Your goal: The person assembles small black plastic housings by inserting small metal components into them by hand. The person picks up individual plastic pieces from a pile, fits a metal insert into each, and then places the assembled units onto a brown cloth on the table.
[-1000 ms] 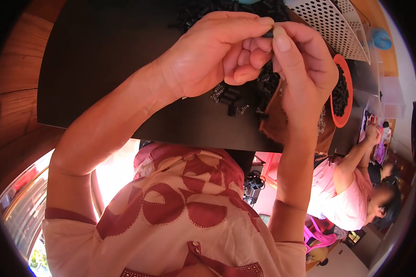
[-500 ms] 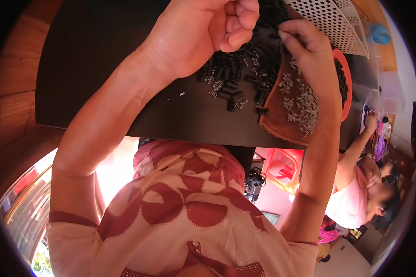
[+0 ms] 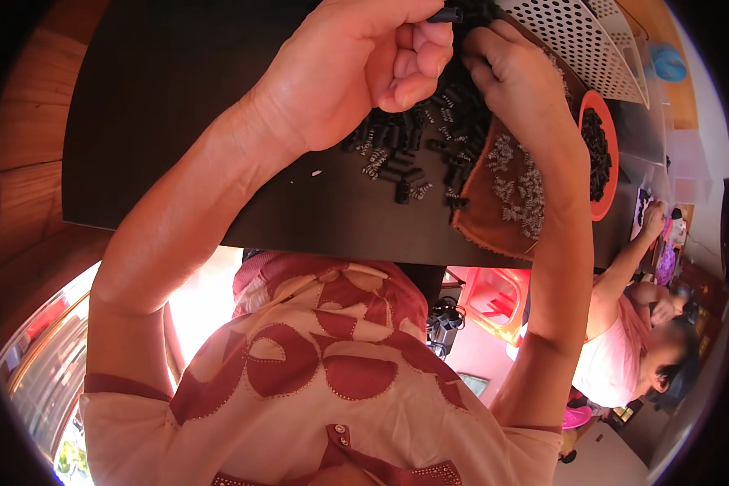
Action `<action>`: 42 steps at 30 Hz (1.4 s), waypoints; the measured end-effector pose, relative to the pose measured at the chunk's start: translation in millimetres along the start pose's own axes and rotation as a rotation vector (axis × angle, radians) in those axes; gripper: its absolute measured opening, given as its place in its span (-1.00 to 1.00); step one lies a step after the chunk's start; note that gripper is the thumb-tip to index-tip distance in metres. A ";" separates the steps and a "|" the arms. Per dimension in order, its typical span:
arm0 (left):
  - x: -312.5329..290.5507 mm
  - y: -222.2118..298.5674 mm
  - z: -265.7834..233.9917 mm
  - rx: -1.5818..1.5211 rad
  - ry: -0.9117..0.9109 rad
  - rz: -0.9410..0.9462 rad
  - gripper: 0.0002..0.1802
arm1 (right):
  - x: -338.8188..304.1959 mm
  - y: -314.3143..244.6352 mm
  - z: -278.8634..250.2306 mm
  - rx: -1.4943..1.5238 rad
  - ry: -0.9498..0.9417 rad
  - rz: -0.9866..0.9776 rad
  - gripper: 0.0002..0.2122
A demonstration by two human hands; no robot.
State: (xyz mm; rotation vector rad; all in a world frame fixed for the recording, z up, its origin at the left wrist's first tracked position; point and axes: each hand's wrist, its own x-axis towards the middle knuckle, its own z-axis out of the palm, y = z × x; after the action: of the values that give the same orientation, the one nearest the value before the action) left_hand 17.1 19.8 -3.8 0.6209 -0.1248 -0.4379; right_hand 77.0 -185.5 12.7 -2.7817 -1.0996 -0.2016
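A short black tube (image 3: 445, 15) is pinched between the thumb and forefinger of my left hand (image 3: 381, 61), its other fingers curled in. Close to the tube's right end is my right hand (image 3: 522, 81), with thumb and fingertips drawn together; whatever is between them is too small or hidden to make out. Under my right wrist lies a brown cloth (image 3: 482, 206) carrying many small metal coil springs (image 3: 533, 186). Black tubes (image 3: 401, 166) lie in a loose heap below my hands, some with springs (image 3: 377, 162) among them.
An orange-red bowl (image 3: 610, 174) filled with black pieces (image 3: 598, 154) stands right of my forearm. Behind it is a white perforated basket (image 3: 583, 40). A red plastic stool (image 3: 494, 300) stands below the dark table (image 3: 300, 211). Another person (image 3: 616, 348) sits at the right.
A black tube now shows in my left fingers, which have shifted slightly. My right hand has moved left and up, closer to the left hand.
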 end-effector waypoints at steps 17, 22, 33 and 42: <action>-3.5 0.8 1.3 -0.087 0.067 -0.112 -0.75 | -10.0 14.5 -6.8 0.370 0.038 0.154 -0.85; -1.8 -1.7 9.3 0.067 0.101 -0.027 -0.67 | -5.9 9.4 -2.7 0.248 0.045 0.092 -0.86; -1.7 -2.1 4.3 0.172 0.054 0.032 -0.66 | -3.6 6.5 5.1 0.175 0.008 0.060 -0.86; -0.1 -3.5 3.6 0.199 0.008 0.046 -0.66 | -10.9 7.8 5.2 0.166 0.063 0.057 -0.91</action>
State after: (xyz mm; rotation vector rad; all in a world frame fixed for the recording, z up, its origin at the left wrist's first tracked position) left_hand 14.9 15.5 -3.0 0.8133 -0.1764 -0.3812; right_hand 74.9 -197.5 5.0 -2.6373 -0.9743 -0.1816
